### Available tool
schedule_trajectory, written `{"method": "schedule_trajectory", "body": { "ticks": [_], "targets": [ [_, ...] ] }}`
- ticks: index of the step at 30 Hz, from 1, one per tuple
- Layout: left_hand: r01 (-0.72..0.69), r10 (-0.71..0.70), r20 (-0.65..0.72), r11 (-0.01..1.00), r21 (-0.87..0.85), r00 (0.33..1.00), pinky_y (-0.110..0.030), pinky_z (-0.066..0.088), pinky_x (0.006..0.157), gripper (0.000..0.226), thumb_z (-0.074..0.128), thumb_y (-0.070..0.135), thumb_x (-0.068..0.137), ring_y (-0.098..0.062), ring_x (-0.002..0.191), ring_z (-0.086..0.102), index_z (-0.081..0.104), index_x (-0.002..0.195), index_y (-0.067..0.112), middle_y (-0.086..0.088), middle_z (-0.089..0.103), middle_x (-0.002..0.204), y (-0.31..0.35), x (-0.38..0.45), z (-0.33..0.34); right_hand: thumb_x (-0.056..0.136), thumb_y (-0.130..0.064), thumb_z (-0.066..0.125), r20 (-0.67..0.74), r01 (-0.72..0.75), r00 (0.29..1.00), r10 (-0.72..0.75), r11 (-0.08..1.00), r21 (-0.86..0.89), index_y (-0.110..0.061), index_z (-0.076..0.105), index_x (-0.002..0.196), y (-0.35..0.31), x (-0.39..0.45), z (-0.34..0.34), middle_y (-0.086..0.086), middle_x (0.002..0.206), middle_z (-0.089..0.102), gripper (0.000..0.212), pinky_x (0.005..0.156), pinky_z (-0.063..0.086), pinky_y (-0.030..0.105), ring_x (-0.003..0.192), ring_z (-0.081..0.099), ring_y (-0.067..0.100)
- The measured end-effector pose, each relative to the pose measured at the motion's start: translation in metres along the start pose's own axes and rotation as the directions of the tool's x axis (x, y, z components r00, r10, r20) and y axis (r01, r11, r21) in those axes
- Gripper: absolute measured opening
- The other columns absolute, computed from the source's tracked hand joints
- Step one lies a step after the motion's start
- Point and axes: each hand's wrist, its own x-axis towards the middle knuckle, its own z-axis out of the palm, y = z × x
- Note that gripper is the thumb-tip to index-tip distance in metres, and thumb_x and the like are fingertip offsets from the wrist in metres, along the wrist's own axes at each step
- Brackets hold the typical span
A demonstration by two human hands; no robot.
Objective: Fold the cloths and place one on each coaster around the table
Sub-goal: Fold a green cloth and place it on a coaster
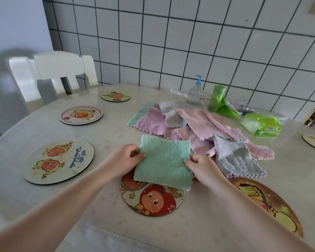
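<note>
A folded green cloth (164, 162), long axis running 12 to 6 o'clock, is pinched between the left hand (123, 159) at 9 o'clock and the right hand (201, 169) at 3 o'clock, above a cartoon coaster (153, 199) on the bench (198, 224).

A home kitchen or dining corner.

Beyond the two-handed grip rises a wall of white square tiles with dark grout (189, 42); to the far left of the grip a glossy white wooden chair (53, 73) is drawn up to the pale stone-look surface (198, 220). Round cartoon-printed coasters (58, 161) lie left of the grip, and past it, near the wall, stand a clear pump bottle with a blue top (195, 91) and a green roll of plastic bags (216, 99).
</note>
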Motion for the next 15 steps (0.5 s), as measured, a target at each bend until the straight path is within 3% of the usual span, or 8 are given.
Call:
{"method": "schedule_trajectory", "body": {
  "ticks": [4,8,11,13,15],
  "targets": [
    [0.096,-0.101,0.075,0.993,0.068,0.992,-0.027,0.039,0.058,0.027,0.057,0.035,0.089,-0.011,0.057,0.049,0.058,0.079,0.011,0.002,0.055,0.068,0.005,0.015,-0.002,0.089,-0.029,0.054,0.031,-0.06,0.998,0.062,0.997,-0.054,-0.016,0.041,0.06,0.003,0.016,0.003,-0.001,0.055,0.043,0.035,0.051,0.027,0.027,0.049,0.04,0.013],
    [0.23,-0.243,0.179,0.969,0.091,0.953,-0.017,0.04,0.041,0.031,0.052,0.036,0.093,-0.002,0.045,0.057,0.06,0.093,0.006,0.002,0.06,0.07,0.017,0.021,-0.006,0.088,-0.032,0.055,0.062,-0.115,0.991,0.116,0.993,-0.016,-0.016,0.043,0.063,0.005,0.024,0.002,0.004,0.061,0.047,0.032,0.059,0.035,0.027,0.056,0.045,0.018],
    [0.295,-0.307,0.232,0.952,0.087,0.923,-0.014,0.034,0.034,0.03,0.052,0.036,0.093,-0.004,0.039,0.056,0.059,0.088,0.008,-0.001,0.06,0.065,0.021,0.024,-0.01,0.089,-0.032,0.055,0.079,-0.127,0.989,0.127,0.992,-0.005,-0.017,0.04,0.062,0.006,0.028,0.003,0.003,0.06,0.045,0.034,0.058,0.036,0.028,0.055,0.044,0.018],
    [0.307,-0.322,0.229,0.946,0.101,0.918,-0.018,0.037,0.038,0.029,0.054,0.038,0.091,-0.008,0.045,0.056,0.054,0.08,0.011,-0.002,0.06,0.064,0.019,0.024,-0.013,0.089,-0.034,0.055,0.073,-0.118,0.99,0.117,0.993,0.005,-0.018,0.045,0.067,0.004,0.027,0.002,0.001,0.064,0.049,0.029,0.061,0.04,0.029,0.059,0.049,0.017],
    [0.229,-0.256,0.123,0.954,0.194,0.959,-0.024,0.042,0.052,0.028,0.055,0.042,0.089,-0.011,0.058,0.052,0.049,0.08,0.016,-0.001,0.058,0.074,0.014,0.023,-0.013,0.089,-0.039,0.054,-0.018,-0.085,0.996,0.084,0.995,-0.056,-0.021,0.051,0.087,0.005,0.025,0.001,-0.005,0.08,0.054,0.018,0.065,0.041,0.028,0.071,0.053,0.013]
  ]
}}
